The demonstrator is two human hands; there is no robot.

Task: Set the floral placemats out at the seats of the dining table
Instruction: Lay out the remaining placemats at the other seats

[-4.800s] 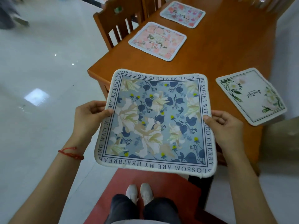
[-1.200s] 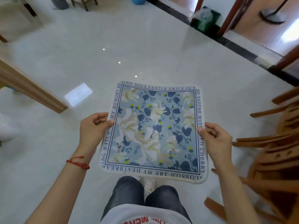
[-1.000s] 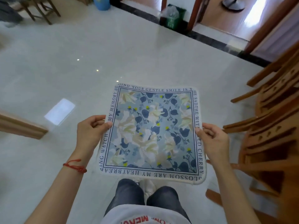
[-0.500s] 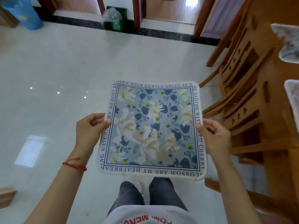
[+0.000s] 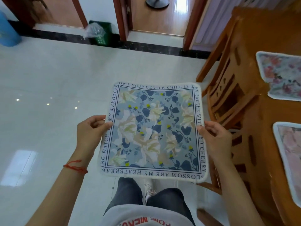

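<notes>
I hold a blue floral placemat with a lettered border flat in front of me, above the white floor. My left hand grips its left edge and my right hand grips its right edge. The wooden dining table is at the right. Two pink floral placemats lie on the table: one farther away, one nearer and cut off by the frame edge.
Wooden chairs stand pushed in along the table's near side, between me and the tabletop. A green bin and a blue container stand by the far wall. Two doorways open ahead. White tiled floor spreads to the left.
The view has swung right: the table with its chairs and pink mats has come into view at the right. Both hands keep the same hold on the blue mat.
</notes>
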